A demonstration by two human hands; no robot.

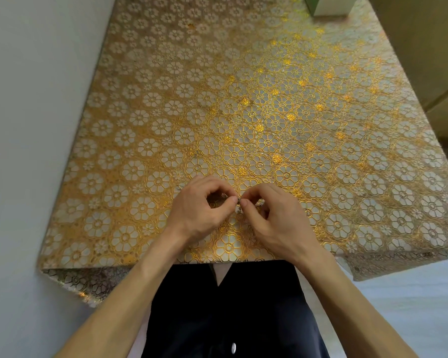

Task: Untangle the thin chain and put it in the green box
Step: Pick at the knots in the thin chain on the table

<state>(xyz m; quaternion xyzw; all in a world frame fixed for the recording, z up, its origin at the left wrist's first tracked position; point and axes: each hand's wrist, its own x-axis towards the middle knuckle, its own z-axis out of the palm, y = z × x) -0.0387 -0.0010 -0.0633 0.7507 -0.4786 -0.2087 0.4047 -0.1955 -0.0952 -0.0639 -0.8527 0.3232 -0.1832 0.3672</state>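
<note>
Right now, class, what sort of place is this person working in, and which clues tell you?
Probably a room in a home, not a workshop: a gold floral tablecloth draped over the near edge, a plain pale wall beside it, and a green box at the far end.

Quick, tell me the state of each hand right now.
Left hand: fingers curled, pinching the thin chain.
Right hand: fingers curled, pinching the same chain.
</note>
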